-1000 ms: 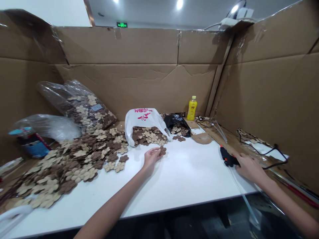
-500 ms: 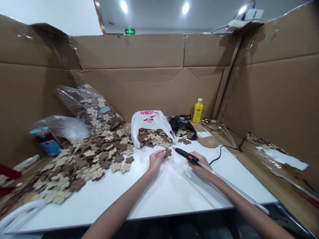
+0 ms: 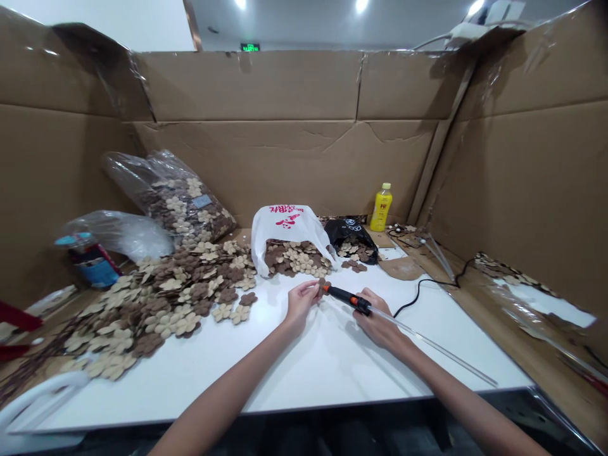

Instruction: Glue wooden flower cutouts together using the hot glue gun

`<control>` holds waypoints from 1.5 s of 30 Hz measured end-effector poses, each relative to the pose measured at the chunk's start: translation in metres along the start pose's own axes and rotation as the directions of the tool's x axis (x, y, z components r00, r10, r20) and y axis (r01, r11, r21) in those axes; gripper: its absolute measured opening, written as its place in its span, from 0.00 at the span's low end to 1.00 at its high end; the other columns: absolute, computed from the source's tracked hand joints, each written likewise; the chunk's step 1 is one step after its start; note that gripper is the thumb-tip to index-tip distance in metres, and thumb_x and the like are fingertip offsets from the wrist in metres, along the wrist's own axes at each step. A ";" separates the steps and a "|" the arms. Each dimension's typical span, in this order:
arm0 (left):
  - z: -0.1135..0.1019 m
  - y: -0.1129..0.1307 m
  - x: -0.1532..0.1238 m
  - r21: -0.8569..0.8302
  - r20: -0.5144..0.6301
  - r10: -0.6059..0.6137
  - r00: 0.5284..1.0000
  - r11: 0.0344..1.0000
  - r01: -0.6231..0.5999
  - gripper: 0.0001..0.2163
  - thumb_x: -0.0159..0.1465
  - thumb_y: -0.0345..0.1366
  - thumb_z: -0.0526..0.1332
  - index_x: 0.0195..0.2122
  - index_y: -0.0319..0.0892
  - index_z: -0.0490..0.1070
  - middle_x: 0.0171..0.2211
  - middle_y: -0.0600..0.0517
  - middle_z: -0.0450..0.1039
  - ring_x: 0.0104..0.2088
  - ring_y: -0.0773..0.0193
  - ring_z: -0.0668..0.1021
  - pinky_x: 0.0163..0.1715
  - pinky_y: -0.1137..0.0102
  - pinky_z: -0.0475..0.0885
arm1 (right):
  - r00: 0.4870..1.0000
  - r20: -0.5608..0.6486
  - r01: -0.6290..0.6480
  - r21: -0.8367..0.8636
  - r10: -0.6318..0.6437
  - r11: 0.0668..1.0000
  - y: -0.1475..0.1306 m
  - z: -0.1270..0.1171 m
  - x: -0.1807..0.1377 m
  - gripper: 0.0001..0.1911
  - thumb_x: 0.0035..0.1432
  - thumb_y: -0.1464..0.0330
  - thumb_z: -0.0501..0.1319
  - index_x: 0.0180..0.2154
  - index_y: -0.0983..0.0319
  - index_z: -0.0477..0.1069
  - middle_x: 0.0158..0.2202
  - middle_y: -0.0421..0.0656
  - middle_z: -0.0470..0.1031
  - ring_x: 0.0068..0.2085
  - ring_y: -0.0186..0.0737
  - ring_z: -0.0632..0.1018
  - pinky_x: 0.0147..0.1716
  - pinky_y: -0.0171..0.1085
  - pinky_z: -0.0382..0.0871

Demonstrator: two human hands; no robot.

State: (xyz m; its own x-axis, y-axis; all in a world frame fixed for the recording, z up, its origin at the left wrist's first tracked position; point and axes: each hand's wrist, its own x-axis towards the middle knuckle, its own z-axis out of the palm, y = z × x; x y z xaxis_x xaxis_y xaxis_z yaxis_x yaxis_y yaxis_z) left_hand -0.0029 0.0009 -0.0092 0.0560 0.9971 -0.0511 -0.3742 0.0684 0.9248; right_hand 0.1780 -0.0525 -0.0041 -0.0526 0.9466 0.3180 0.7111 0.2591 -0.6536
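Observation:
My left hand (image 3: 300, 301) pinches a small dark brown flower-shaped piece (image 3: 323, 284) just above the white table (image 3: 304, 361). My right hand (image 3: 380, 324) grips a black and orange hot glue gun (image 3: 346, 296), and its orange tip touches that piece. A long clear glue stick (image 3: 439, 347) trails from the back of the gun toward the right. Its black cord (image 3: 418, 292) runs off to the back right.
A big heap of brown and tan flower pieces (image 3: 166, 297) covers the left of the table. A white plastic bag (image 3: 287, 237), a black bag (image 3: 352, 237) and a clear bag (image 3: 178, 199) hold more. A yellow bottle (image 3: 381, 208) stands at the back. Cardboard walls (image 3: 294, 145) enclose the table.
My right hand picked up the glue gun at the right and brought it left to the piece held in my left hand. The left hand barely moved.

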 end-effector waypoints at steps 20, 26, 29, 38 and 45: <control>-0.001 0.002 -0.002 0.004 -0.046 0.052 0.998 0.999 -0.052 0.15 0.45 0.37 0.69 0.34 0.35 0.74 0.31 0.45 0.77 0.33 0.62 0.78 0.39 0.67 0.70 | 0.998 -0.057 -0.028 0.006 0.028 1.000 -0.005 -0.004 -0.002 0.02 0.44 0.72 0.51 0.24 0.61 0.60 0.26 0.38 0.62 0.26 0.33 0.66 0.25 0.31 0.58; -0.002 0.003 -0.001 0.009 -0.102 0.047 0.994 0.999 -0.046 0.14 0.46 0.37 0.68 0.33 0.36 0.74 0.31 0.46 0.77 0.33 0.62 0.77 0.38 0.68 0.71 | 1.000 -0.001 0.027 -0.082 -0.028 0.996 0.026 -0.036 -0.022 0.14 0.45 0.70 0.53 0.37 0.61 0.68 0.37 0.44 0.64 0.35 0.39 0.71 0.36 0.36 0.64; -0.002 0.002 0.001 0.001 -0.099 0.032 0.995 0.999 -0.032 0.14 0.46 0.37 0.68 0.33 0.36 0.73 0.32 0.45 0.77 0.33 0.62 0.77 0.38 0.68 0.70 | 0.999 -0.043 -0.013 -0.289 0.001 0.957 0.064 -0.076 -0.040 0.17 0.46 0.71 0.52 0.40 0.61 0.68 0.41 0.46 0.62 0.36 0.40 0.71 0.36 0.37 0.65; -0.001 0.000 0.003 0.015 -0.055 0.024 0.998 1.000 -0.023 0.14 0.46 0.36 0.68 0.33 0.36 0.73 0.32 0.44 0.77 0.33 0.61 0.77 0.38 0.68 0.69 | 0.970 -0.206 -0.241 -0.811 0.125 0.533 0.148 -0.158 -0.078 0.12 0.44 0.72 0.54 0.35 0.66 0.67 0.36 0.51 0.61 0.34 0.46 0.70 0.30 0.39 0.62; -0.002 0.001 0.002 0.009 -0.050 0.005 0.999 1.000 -0.005 0.14 0.47 0.36 0.67 0.34 0.35 0.73 0.33 0.43 0.77 0.33 0.61 0.78 0.38 0.67 0.69 | 0.937 -0.317 -0.349 -0.844 0.146 0.406 0.121 -0.143 -0.068 0.17 0.47 0.75 0.51 0.40 0.66 0.69 0.36 0.57 0.65 0.37 0.57 0.70 0.32 0.47 0.60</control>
State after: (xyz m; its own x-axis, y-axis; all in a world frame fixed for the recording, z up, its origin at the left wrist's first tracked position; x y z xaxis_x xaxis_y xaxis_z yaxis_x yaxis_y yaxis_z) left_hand -0.0055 0.0032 -0.0091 0.0075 0.9978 -0.0653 -0.3664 0.0635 0.9283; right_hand 0.3682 -0.1126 -0.0067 0.2769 0.8641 0.4204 0.8994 -0.3871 0.2033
